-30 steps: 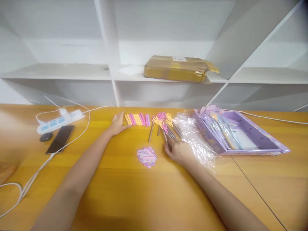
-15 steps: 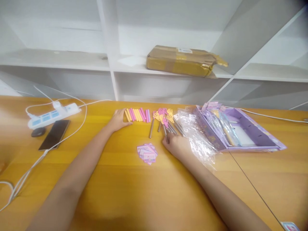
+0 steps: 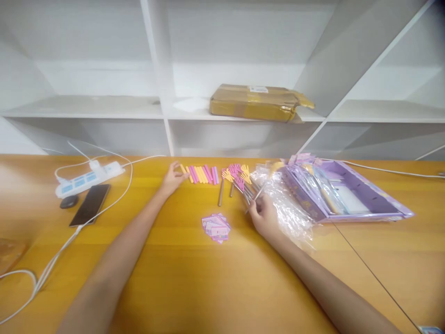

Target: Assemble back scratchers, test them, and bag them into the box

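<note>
While the right hand [image 3: 267, 216] pinches a yellow-headed back scratcher [image 3: 260, 189] by the clear plastic bags [image 3: 290, 204], the left hand [image 3: 171, 180] curls round the leftmost yellow tube [image 3: 182, 171], its hold impossible to tell! Print on the purple cards [image 3: 216, 227] and parcel's white label [image 3: 257, 89]: too small to read.

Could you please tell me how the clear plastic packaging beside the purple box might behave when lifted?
The clear plastic packaging would probably flop, judging by its crumpled folds. It looks thin and see-through, so it is likely light. Its glossy sheen suggests slipperiness.
</note>
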{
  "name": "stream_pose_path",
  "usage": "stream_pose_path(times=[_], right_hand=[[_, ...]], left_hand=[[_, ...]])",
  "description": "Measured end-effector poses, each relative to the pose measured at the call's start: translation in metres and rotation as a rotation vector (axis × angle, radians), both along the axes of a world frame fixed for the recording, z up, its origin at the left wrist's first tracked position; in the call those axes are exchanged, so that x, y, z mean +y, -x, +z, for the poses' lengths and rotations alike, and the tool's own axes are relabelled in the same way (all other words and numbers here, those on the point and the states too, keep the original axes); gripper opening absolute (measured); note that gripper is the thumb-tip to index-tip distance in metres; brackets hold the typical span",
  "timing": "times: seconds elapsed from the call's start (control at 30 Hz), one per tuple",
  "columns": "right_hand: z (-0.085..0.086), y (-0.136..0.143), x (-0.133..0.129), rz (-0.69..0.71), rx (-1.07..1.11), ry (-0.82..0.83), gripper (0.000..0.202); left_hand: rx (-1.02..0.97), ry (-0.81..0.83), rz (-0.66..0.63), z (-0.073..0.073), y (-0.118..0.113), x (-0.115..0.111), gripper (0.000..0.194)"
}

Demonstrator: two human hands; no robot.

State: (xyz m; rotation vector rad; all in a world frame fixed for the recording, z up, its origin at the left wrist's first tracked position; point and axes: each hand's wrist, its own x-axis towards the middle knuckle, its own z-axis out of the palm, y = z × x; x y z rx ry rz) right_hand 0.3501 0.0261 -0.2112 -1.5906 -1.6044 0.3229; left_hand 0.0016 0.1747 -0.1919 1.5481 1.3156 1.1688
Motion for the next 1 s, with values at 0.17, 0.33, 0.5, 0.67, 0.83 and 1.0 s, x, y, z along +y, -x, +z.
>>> stream_pose_path(times=[0.17,0.33,0.5,0.67,0.83,1.0], right_hand=[[-0.001,0.002,-0.004,0.042,0.234,-0.063,0.023],[0.017,0.013,-0.011,0.101,0.440,-0.108,0.027],[0.080,0.038,-0.015,0.250,0.618,-0.099,0.025],[0.173,0.048,-0.038,0.631,0.864,-0.258,0.021],[0.210,0.026,-0.062,0.801,0.670,-0.104,0.027],[0.199,0.025,-0.061,0.935,0.727,-0.063,0.029]], left_hand=[[-0.297,0.132,-0.142,0.023,-0.018,-0.033,0.057],[-0.319,0.283,-0.348,0.035,-0.025,-0.101,0.050],[-0.088,0.267,-0.556,0.084,-0.029,-0.143,0.038],[0.615,-0.038,-0.670,0.166,-0.030,-0.171,0.047],[0.702,-0.136,-0.492,0.188,-0.016,-0.188,0.041],[0.600,-0.261,-0.458,0.180,-0.005,-0.190,0.029]])
